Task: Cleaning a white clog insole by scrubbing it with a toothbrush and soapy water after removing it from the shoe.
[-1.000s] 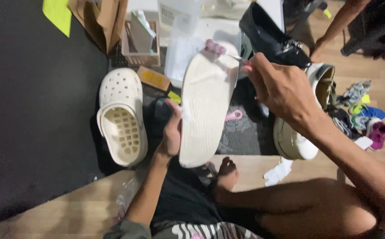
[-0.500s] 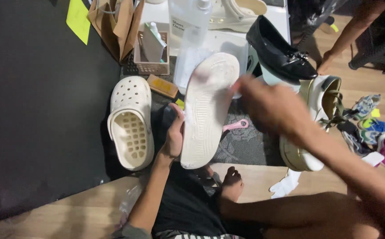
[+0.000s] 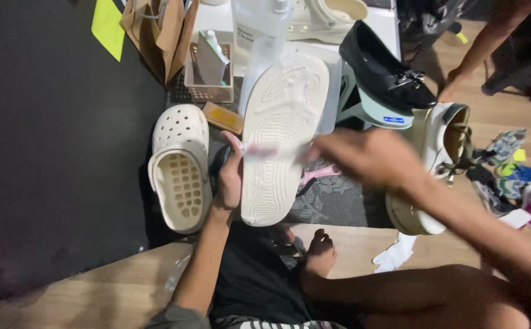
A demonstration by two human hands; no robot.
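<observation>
My left hand (image 3: 231, 178) grips the left edge of a white clog (image 3: 285, 116), held sole-up and tilted over my lap. My right hand (image 3: 363, 157), blurred with motion, is closed on a small brush (image 3: 273, 150) that lies across the middle of the ribbed sole. The matching white clog (image 3: 180, 167) rests on the floor just left of my left hand, opening facing up.
A clear bottle (image 3: 262, 27), a small basket (image 3: 208, 76) and a brown paper bag (image 3: 159, 30) stand behind the clog. A black shoe (image 3: 387, 73) sits on a stand, with a cream sneaker (image 3: 439, 158) below it. Coloured cloths (image 3: 518, 180) lie at right. Another person's arm (image 3: 485, 42) reaches in at the top right.
My right hand has swept the brush from the toe end of the sole down to its middle. My left hand keeps its hold on the clog.
</observation>
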